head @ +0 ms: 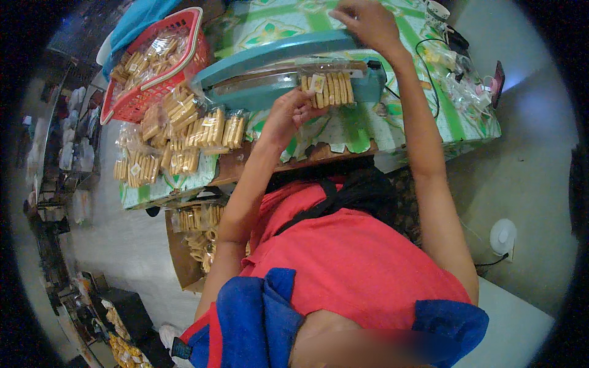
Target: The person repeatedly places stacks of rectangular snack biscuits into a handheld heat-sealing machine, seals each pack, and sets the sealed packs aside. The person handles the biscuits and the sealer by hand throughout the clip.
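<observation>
My left hand (294, 110) holds the lower left edge of a clear bag of stick-shaped biscuits (338, 88), which bears a small label. The bag's upper end lies at the jaw of a teal impulse bag sealer (276, 95). Raised above its base is the sealer's long teal arm (276, 48). My right hand (368, 23) is at the right end of that arm, fingers bent; whether it grips or only rests there cannot be told. Several filled bags of biscuit sticks (202, 129) are piled to the left of the sealer.
A red plastic basket (133, 106) of bagged biscuits stands at the left of the table with a green and white cover (354, 133). Below it is a cardboard box (177, 257) with more bags. A patterned mug (436, 14), cables and crumpled plastic (464, 94) lie at the right.
</observation>
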`<state>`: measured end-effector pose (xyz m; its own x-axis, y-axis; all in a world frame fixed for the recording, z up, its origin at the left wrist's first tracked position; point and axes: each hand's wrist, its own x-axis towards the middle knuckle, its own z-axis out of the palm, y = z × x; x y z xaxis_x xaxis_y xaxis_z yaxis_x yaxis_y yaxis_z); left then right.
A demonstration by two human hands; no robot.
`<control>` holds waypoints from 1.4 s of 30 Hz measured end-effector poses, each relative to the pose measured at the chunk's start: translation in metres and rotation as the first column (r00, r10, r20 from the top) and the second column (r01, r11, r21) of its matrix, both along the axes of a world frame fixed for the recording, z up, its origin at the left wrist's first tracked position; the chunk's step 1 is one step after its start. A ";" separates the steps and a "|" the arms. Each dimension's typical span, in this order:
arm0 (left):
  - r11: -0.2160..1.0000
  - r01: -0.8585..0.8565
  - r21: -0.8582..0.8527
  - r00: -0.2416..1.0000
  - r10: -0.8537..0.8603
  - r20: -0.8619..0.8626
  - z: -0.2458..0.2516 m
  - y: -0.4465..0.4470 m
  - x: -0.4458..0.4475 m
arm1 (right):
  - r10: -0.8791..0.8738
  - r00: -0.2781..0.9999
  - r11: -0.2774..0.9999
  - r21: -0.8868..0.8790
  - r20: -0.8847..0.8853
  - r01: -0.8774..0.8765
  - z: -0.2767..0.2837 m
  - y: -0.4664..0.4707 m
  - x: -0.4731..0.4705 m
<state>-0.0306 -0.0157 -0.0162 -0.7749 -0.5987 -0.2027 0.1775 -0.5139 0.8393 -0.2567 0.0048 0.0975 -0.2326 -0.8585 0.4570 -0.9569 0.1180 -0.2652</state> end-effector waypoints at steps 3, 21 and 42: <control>0.999 0.015 -0.042 0.999 -0.017 -0.035 0.005 0.007 0.005 | 0.147 0.988 0.985 -0.104 0.057 -0.141 0.028 0.012 0.013; 0.273 -0.670 -0.691 0.570 0.785 -0.242 0.070 -0.019 0.148 | 0.397 0.844 0.908 -0.288 0.361 -0.305 0.015 0.115 0.039; 0.060 0.167 -0.984 0.779 0.604 0.169 0.101 -0.203 0.071 | 0.307 0.846 0.944 -0.253 0.436 -0.212 -0.044 0.103 0.032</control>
